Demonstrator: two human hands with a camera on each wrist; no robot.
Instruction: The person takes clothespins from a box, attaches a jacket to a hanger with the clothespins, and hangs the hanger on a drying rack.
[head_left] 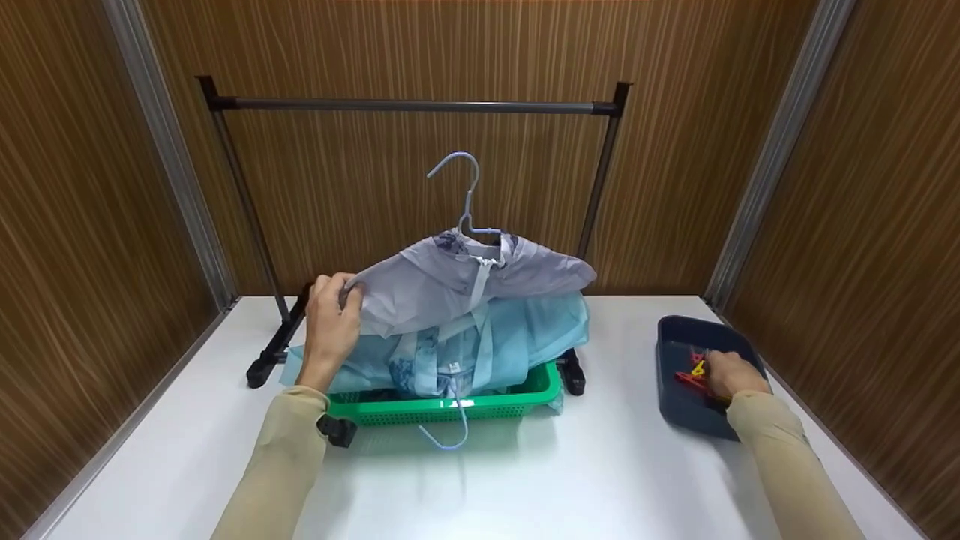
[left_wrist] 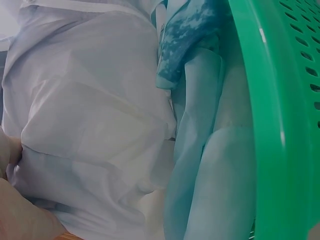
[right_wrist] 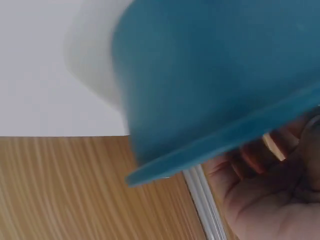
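Lavender garment (head_left: 442,281) crosswise, collar (head_left: 484,252) uppermost

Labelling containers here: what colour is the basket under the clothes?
Green basket; best in the head view.

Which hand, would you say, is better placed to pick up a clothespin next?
Probably the right hand: it reaches into the dark blue tray, at the clothespins, whereas the left hand grips the lavender garment well away from them.

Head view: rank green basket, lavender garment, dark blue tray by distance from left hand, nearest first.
1. Lavender garment: held in the left hand.
2. Green basket: just below, slightly right.
3. Dark blue tray: far right.
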